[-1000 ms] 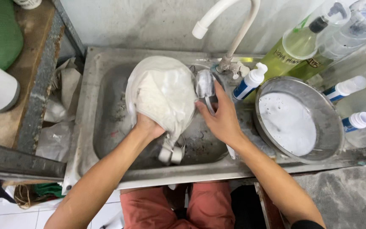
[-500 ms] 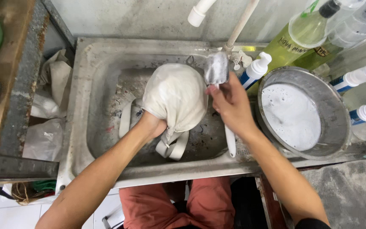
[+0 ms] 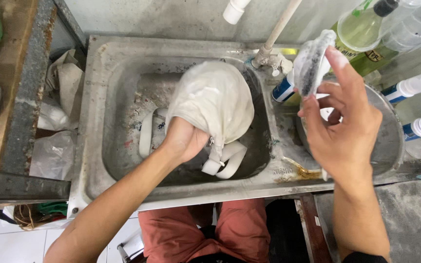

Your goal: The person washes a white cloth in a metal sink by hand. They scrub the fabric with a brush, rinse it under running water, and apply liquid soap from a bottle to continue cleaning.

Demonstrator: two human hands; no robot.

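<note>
Now the right hand (image 3: 344, 131) has lifted out of the sink (image 3: 93, 122) and hangs above its right rim, over the metal bowl (image 3: 391, 146), fingers pinched on a soapy scrubbing brush (image 3: 313, 61) that a moment ago worked against the white cloth bag (image 3: 215, 100). The left hand (image 3: 183, 141) stays closed on the bag's gathered underside, holding it over the middle of the basin, straps (image 3: 225, 163) dangling beneath. With the brush clear of the fabric, scrubbing looks paused; the suds remain on the bag.
</note>
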